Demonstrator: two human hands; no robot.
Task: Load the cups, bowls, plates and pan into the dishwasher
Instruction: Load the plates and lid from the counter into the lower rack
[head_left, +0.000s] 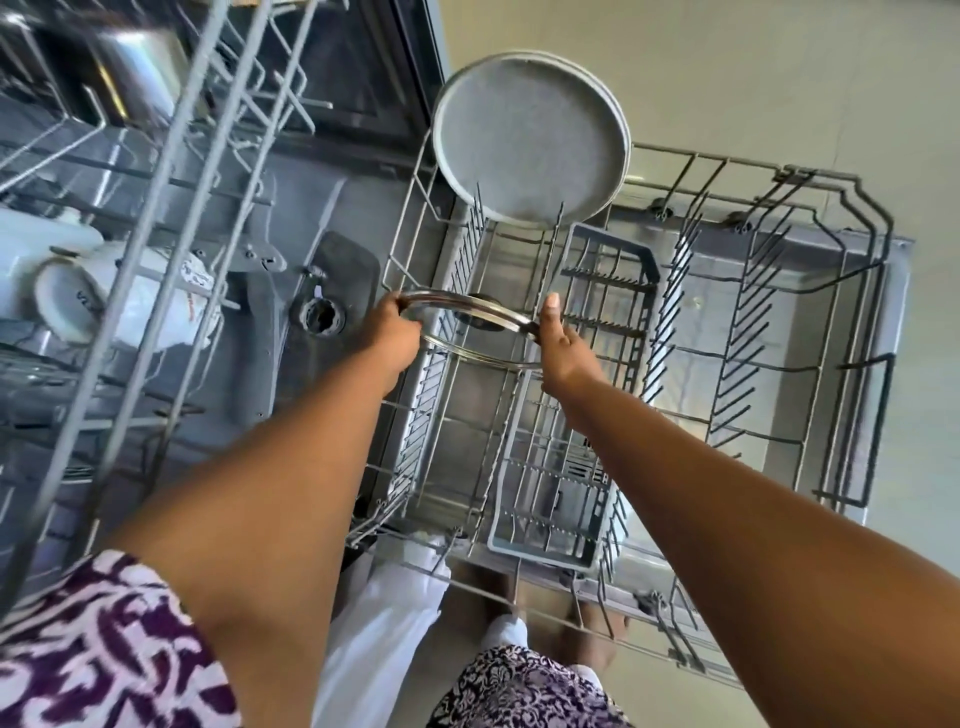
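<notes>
Right now you hold the glass pan lid (470, 332) by its steel rim, your left hand (397, 332) pinching one edge and your right hand (558, 345) the opposite edge. It hangs tilted over the lower rack (852, 291), just short of the grey plate (530, 140) standing in the tines. Its rim runs across those tines, so I judge it must turn on edge to slot in.

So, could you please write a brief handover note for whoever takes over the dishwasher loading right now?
Left hand and right hand grip opposite edges of a glass pan lid, held over the tines at the left of the lower rack.
Done: grey plates stand upright at the rack's far end; white cups sit in the upper rack.
Left: seat the lid. The cutlery basket looks empty; the rack's right side is free. No pan in view.
</notes>
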